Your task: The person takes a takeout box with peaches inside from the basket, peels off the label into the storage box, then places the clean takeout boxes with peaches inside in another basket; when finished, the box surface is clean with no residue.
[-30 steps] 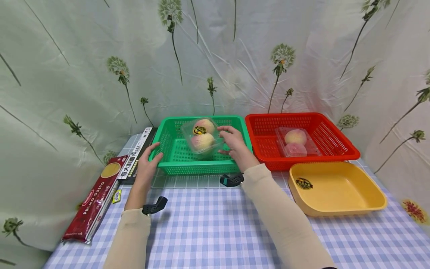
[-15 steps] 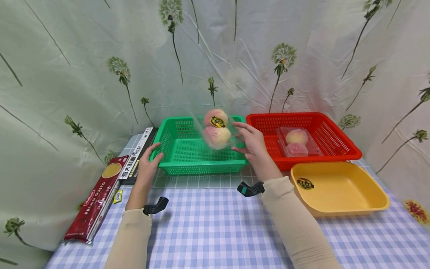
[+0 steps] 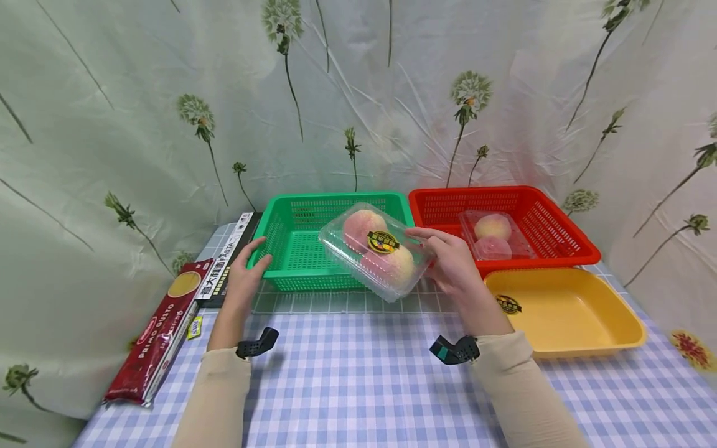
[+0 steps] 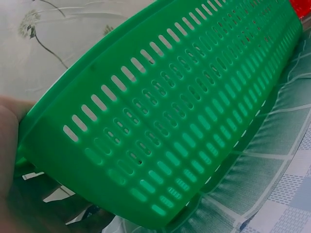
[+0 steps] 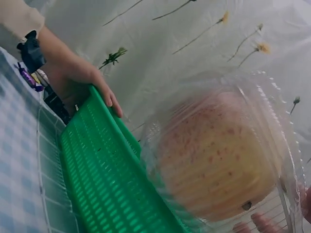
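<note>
Checked desk [image 3: 347, 373] below, green basket [image 3: 302, 249] far left of centre, red basket [image 3: 538, 218] to its right, yellow tray [image 3: 566, 317] nearer. Clear clamshell of peaches [image 3: 378, 252] held in the air over the green basket's near right corner, tilted. Right hand [image 3: 456, 267] gripping its right end, fingers curled round the edge. Left hand [image 3: 241, 280] clasping the basket's near left corner, thumb over the rim. Best kept level with a firm grip, since the thin shell looks likely to flex.

Right wrist view: peach [image 5: 218, 155] close up through ribbed plastic, fingertips [image 5: 257, 225] beneath. Left wrist view: only basket wall [image 4: 170, 121], fingers hardly visible.
</note>
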`<state>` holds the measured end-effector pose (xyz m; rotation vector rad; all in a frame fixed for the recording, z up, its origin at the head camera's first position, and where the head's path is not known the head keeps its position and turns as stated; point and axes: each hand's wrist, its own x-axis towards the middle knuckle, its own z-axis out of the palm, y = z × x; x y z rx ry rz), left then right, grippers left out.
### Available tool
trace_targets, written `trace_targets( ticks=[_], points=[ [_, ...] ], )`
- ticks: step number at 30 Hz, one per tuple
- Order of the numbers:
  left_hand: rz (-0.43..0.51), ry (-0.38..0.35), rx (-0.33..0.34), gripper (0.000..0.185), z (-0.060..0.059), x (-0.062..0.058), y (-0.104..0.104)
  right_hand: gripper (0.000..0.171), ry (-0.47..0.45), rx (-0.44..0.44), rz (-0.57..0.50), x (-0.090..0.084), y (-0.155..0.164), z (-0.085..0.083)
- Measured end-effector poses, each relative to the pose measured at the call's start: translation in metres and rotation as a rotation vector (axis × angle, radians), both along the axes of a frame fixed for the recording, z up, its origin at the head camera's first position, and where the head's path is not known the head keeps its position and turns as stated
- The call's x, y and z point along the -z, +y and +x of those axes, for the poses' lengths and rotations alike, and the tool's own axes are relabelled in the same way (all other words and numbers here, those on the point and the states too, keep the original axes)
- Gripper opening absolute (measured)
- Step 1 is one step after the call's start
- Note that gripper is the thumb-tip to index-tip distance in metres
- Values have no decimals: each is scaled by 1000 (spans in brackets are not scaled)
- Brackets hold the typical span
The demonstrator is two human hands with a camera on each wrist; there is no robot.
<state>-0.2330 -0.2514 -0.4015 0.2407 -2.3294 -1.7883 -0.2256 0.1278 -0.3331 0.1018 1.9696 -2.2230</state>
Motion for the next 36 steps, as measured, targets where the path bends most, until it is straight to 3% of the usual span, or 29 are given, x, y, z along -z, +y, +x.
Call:
trace_targets(
  ticks=[6, 12, 17, 21, 24, 27, 31, 36],
  points=[
    [-8, 21, -36, 52, 0, 0, 1, 41, 67, -69, 44, 5, 15, 16],
    [-72, 77, -159, 44, 2, -11, 8, 38, 126, -150, 154, 13, 26, 25],
    [-106, 220, -213, 40, 6, -25, 17, 37, 188, -243, 157, 20, 35, 28],
    [-115, 366, -182, 36, 11, -36, 29, 38, 254, -332, 190, 26, 39, 28],
    [-89, 435, -114, 35, 18, -45, 40, 37, 279, -395, 205, 32, 41, 28],
    [-61, 473, 10, 33, 25, -52, 51, 36, 282, -436, 201, 38, 42, 27],
    [-67, 474, 271, 32, 33, -58, 64, 36, 280, -461, 206, 46, 42, 24],
    [-140, 343, 631, 35, 39, -56, 77, 37, 235, -447, 246, 59, 44, 19]
  ],
)
